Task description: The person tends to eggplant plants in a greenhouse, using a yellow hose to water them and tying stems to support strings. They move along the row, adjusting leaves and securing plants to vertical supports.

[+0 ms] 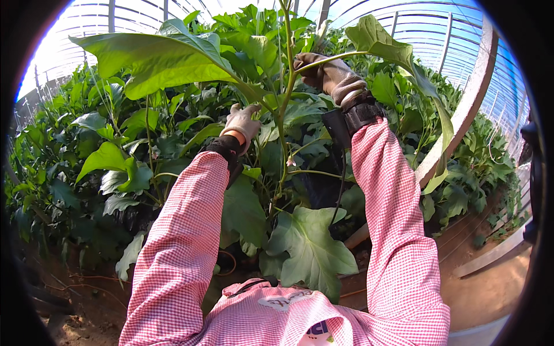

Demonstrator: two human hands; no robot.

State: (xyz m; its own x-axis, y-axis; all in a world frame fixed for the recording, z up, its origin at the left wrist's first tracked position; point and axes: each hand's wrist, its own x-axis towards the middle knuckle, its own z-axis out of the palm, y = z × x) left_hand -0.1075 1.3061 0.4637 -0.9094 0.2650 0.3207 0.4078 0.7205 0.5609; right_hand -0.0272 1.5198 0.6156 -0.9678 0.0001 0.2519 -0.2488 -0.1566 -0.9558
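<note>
A tall eggplant stem (282, 112) rises before me and forks into leafy branches. My left hand (242, 124), in a pale work glove, reaches in left of the stem with its fingers apart and nothing visible in them. Just right of the upper stem is my right hand (329, 78), gloved, its fingers curled and partly hidden behind a leaf stalk (333, 59). Whether those fingers grip anything is hidden. One broad leaf (164, 65) spreads above my left hand; another leaf (389, 47) hangs over to the right. Lower on the plant is a small pale flower (291, 161).
Dense eggplant foliage (86, 173) fills the left and back. A pale, curved-looking post (465, 99) stands at right, beside bare soil (480, 259). Thin support strings (100, 97) run up among plants. A black cable (340, 190) hangs from my right wrist device (336, 129).
</note>
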